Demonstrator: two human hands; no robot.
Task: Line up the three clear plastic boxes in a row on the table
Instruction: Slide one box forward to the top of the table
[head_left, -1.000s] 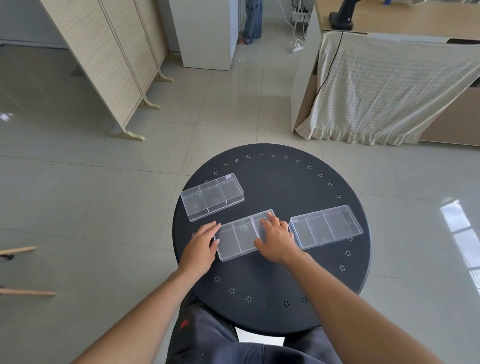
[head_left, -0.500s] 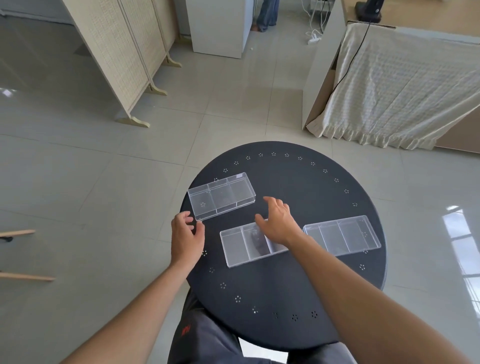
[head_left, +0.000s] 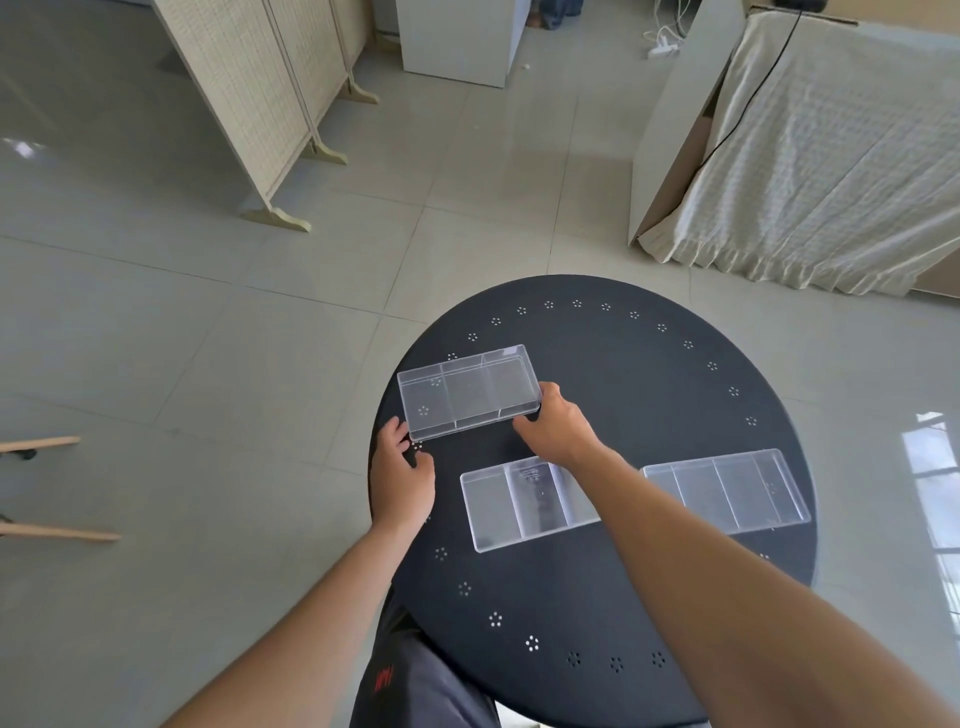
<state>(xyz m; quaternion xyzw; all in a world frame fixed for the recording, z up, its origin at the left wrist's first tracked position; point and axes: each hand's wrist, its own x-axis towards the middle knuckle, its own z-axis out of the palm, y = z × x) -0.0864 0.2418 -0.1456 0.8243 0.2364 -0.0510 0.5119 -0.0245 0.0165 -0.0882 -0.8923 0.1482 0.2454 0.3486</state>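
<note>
Three clear plastic boxes with dividers lie on a round black table (head_left: 623, 597). The far-left box (head_left: 467, 392) sits apart, further back and angled. The middle box (head_left: 519, 501) and the right box (head_left: 727, 491) lie nearly end to end across the table's centre, with my right forearm crossing the middle box's right end. My right hand (head_left: 556, 426) grips the right end of the far-left box, thumb on its near edge. My left hand (head_left: 402, 473) hovers at the table's left rim, fingers loosely curled just short of that box's near-left corner, holding nothing.
A woven folding screen (head_left: 249, 104) stands on the tiled floor at the back left. A white cabinet (head_left: 457, 41) is behind, and a cloth-draped desk (head_left: 831, 156) at the back right. Wooden legs (head_left: 41, 447) poke in at the left edge.
Both hands left the middle box. My right hand went up and left and took hold of the far-left box's right end; my left hand shifted toward its near-left corner.
</note>
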